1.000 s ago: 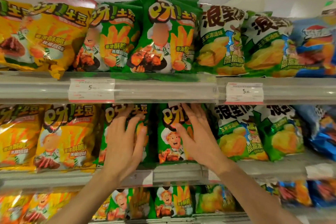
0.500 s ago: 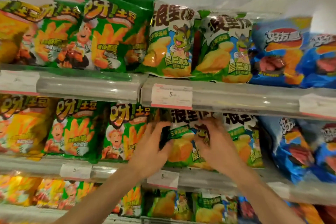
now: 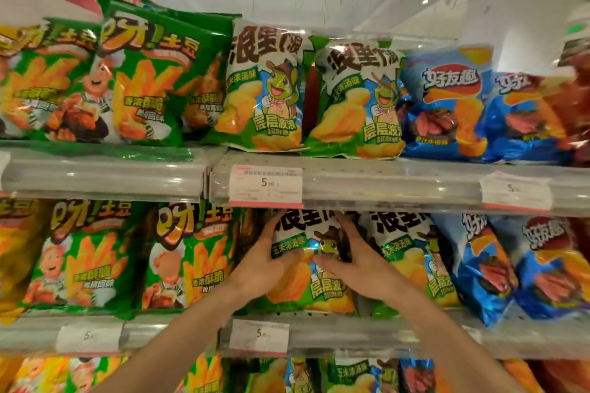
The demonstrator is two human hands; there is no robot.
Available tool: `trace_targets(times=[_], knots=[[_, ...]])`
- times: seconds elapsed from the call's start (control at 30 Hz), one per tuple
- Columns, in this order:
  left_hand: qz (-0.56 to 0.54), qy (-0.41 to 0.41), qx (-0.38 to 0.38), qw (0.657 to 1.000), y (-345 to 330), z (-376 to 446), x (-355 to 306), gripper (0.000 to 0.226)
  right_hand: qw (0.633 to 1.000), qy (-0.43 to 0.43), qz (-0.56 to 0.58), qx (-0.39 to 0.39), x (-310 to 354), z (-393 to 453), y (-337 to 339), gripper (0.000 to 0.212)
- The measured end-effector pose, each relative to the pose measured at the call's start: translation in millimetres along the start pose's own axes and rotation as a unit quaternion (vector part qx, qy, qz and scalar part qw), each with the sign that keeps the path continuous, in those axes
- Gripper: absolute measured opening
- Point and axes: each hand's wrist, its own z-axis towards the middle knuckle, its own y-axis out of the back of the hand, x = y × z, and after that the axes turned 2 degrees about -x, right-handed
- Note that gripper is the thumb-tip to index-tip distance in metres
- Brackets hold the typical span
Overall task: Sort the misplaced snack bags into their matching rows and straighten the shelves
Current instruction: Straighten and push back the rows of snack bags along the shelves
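On the middle shelf [image 3: 383,333] stands a green-and-white corn snack bag with a cartoon frog [image 3: 316,284]. My left hand [image 3: 268,262] grips its left side and my right hand [image 3: 354,262] presses on its right side, fingers spread over the upper front. A second bag of the same kind [image 3: 415,262] stands just to the right, touching it. Left of my hands stand two green potato-stick bags [image 3: 191,255] [image 3: 86,258].
The upper shelf [image 3: 399,185] carries green potato-stick bags [image 3: 150,80], two frog bags [image 3: 268,89] and blue chip bags [image 3: 447,105]. More blue bags [image 3: 482,268] fill the middle row's right end, yellow ones [image 3: 12,252] its left end. White price tags [image 3: 265,184] hang on the shelf edges. A lower row shows below.
My view and both hands have shifted right along the middle shelf, from the green potato-stick bags onto the frog corn snack bag, which both hands now hold.
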Motion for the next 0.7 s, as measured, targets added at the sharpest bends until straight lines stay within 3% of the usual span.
trace_targets(times=[0.13, 0.3, 0.7], knots=[[0.000, -0.026, -0.038, 0.999, 3, -4, -5, 0.068, 0.997, 0.002, 0.072, -0.028, -1, 5, 0, 0.097], [-0.006, -0.034, -0.040, 0.999, 10, -8, -9, 0.065, 0.995, 0.007, 0.098, -0.025, 5, 8, 9, 0.070], [-0.036, -0.001, 0.015, 0.999, 13, -5, -5, 0.090, 0.990, 0.005, 0.143, 0.013, 0, -6, 21, 0.094]])
